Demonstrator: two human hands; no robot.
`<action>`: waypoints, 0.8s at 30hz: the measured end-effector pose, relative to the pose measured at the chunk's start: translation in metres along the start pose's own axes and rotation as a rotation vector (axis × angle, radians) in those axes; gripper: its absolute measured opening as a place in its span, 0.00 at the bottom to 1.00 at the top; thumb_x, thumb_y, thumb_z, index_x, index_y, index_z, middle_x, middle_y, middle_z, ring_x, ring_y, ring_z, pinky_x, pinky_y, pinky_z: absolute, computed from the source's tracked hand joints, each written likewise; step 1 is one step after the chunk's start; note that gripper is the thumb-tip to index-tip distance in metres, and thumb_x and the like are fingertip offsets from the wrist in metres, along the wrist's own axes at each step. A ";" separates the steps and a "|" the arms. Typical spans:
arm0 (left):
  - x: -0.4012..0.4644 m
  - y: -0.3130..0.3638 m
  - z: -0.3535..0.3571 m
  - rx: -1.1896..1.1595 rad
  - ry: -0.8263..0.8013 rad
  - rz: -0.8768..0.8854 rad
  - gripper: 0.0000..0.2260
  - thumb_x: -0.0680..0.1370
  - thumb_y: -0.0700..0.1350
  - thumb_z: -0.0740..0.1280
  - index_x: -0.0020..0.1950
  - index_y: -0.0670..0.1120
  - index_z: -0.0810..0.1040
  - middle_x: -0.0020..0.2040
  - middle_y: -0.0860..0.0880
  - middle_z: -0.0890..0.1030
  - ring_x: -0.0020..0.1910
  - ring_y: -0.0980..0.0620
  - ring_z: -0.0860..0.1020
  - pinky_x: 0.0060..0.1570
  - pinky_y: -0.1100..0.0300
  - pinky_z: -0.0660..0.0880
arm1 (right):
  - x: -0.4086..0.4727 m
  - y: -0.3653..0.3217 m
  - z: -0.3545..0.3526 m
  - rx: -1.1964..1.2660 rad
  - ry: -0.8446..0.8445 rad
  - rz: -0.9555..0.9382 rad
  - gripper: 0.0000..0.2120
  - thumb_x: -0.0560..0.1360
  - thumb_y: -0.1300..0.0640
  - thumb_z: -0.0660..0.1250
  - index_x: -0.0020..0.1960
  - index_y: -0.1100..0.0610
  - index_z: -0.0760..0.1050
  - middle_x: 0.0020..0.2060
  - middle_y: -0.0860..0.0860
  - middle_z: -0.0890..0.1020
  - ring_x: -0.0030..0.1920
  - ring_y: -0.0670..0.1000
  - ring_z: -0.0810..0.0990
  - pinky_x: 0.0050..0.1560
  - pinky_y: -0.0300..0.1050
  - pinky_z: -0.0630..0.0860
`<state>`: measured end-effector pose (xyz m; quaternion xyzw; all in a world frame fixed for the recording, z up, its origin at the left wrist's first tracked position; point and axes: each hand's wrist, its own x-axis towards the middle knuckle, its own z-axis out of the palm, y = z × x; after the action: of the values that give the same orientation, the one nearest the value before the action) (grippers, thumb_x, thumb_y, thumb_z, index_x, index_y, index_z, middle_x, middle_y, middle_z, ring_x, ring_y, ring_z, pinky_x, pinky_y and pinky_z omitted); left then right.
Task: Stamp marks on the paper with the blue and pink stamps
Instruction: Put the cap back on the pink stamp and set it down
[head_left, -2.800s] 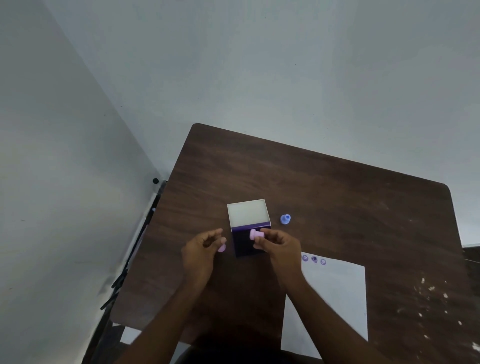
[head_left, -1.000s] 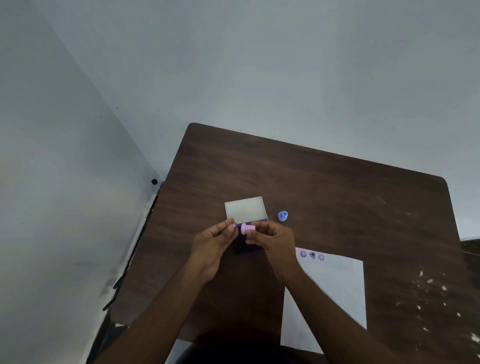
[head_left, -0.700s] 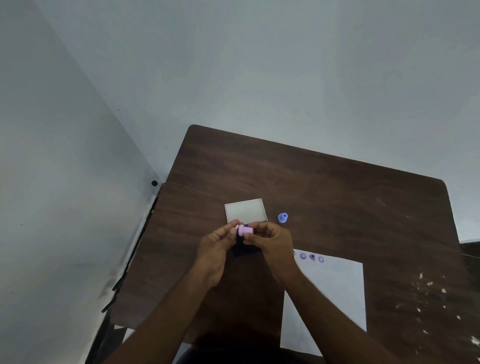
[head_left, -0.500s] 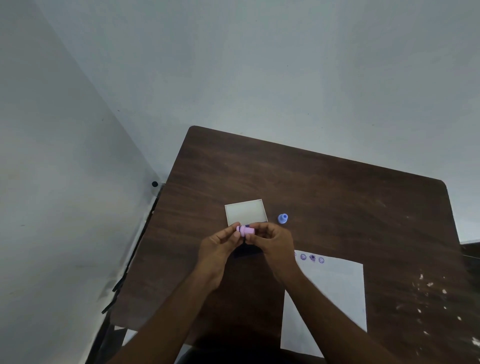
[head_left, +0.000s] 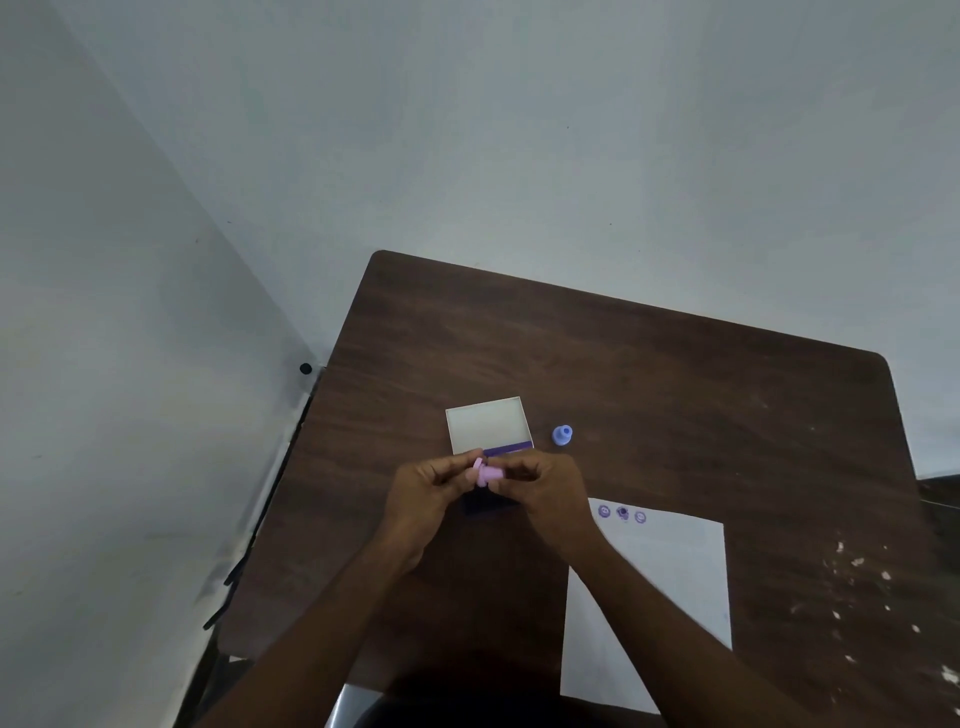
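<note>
Between my two hands, left fingers (head_left: 457, 470) and right fingers (head_left: 511, 474) pinch the pink stamp (head_left: 487, 473) above the ink pad (head_left: 491, 436); blue stamp (head_left: 562, 434) and paper (head_left: 670, 566) lie rightward on the dark counter (head_left: 649, 374).

- Nothing here can be read as words or numbers.
- The paper (head_left: 670, 571) bears three small round purple stamp marks (head_left: 622, 514) at its twelve o'clock edge, too small to make out.
</note>
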<state>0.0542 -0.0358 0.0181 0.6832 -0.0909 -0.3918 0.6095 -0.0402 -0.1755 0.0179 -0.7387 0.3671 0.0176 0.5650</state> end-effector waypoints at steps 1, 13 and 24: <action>0.001 0.000 -0.001 -0.009 -0.006 -0.002 0.11 0.74 0.41 0.72 0.55 0.51 0.84 0.47 0.56 0.87 0.50 0.57 0.83 0.48 0.69 0.77 | -0.001 0.001 0.001 0.038 -0.001 0.025 0.10 0.69 0.51 0.75 0.49 0.53 0.82 0.40 0.46 0.83 0.44 0.48 0.82 0.51 0.40 0.77; 0.005 0.004 -0.006 -0.199 -0.047 -0.052 0.13 0.71 0.46 0.76 0.55 0.48 0.85 0.52 0.47 0.86 0.52 0.48 0.84 0.47 0.63 0.80 | -0.006 -0.003 0.006 0.062 0.148 -0.048 0.15 0.69 0.50 0.74 0.55 0.51 0.81 0.43 0.42 0.82 0.45 0.43 0.82 0.49 0.32 0.76; 0.007 0.017 -0.002 -0.222 -0.128 -0.045 0.16 0.68 0.42 0.76 0.54 0.45 0.85 0.51 0.45 0.86 0.51 0.49 0.84 0.48 0.64 0.79 | -0.002 -0.003 -0.007 0.141 0.061 -0.024 0.13 0.71 0.59 0.73 0.55 0.57 0.81 0.44 0.51 0.85 0.44 0.48 0.83 0.48 0.33 0.78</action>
<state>0.0661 -0.0422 0.0304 0.5871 -0.0703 -0.4557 0.6654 -0.0425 -0.1801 0.0242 -0.7017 0.3755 -0.0374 0.6044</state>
